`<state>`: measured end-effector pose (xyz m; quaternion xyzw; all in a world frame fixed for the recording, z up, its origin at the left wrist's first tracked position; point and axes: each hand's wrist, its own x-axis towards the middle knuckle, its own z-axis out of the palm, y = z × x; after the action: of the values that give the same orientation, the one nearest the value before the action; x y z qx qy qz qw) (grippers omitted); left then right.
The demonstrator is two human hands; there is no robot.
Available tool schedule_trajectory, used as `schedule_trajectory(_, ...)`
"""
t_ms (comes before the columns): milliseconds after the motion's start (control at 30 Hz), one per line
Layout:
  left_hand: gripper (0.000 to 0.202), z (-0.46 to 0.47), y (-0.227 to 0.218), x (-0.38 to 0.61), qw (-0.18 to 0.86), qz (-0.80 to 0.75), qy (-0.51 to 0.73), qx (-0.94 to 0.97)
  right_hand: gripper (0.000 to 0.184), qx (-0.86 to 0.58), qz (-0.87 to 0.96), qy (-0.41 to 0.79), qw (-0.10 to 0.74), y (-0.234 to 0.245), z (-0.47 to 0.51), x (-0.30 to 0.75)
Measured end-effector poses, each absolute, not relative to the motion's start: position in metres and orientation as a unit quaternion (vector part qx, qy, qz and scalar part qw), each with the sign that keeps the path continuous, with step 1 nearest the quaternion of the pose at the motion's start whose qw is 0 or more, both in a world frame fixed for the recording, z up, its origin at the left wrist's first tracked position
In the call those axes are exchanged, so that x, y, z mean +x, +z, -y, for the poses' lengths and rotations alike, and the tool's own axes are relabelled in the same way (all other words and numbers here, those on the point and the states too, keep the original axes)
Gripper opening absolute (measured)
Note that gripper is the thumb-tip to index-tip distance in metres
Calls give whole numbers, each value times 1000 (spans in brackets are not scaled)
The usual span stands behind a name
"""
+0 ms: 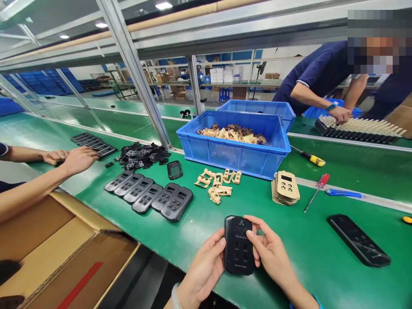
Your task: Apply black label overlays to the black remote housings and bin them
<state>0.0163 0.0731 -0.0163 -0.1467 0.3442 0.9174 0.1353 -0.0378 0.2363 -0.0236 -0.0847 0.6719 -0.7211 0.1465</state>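
Observation:
Between my two hands is a black plastic device cover [238, 253], held upright above the green table with its printed face toward me. My left hand [207, 262] grips its left edge, thumb along the side. On the upper right edge my right hand [267, 244] pinches it, thumb on the front face. A glossy black device panel [358, 240] lies to the right. To the left, several black housings [177, 202] with buttons lie in an overlapping row. Beyond my hands are loose tan cardboard inserts [217, 185] and a stack of flat tan cards [286, 188].
A blue bin [234, 152] of cardboard pieces stands behind. Right are a yellow screwdriver [313, 159], a red screwdriver [318, 191] and a blue cutter [344, 193]. Left are small black parts [141, 155], a co-worker's hands [79, 159] and an open carton [64, 253]. Another person [322, 81] works behind.

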Motion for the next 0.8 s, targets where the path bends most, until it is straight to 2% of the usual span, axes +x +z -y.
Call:
schedule_trajectory(467, 36, -76, -13, 16, 143, -339, 920, -133, 45, -71, -671, -722, 152, -23, -234, -37)
schedule_trajectory(800, 38, -78, -12, 18, 139, -346, 916, -147, 40, -92, -703, -694, 125, -33, -236, -35)
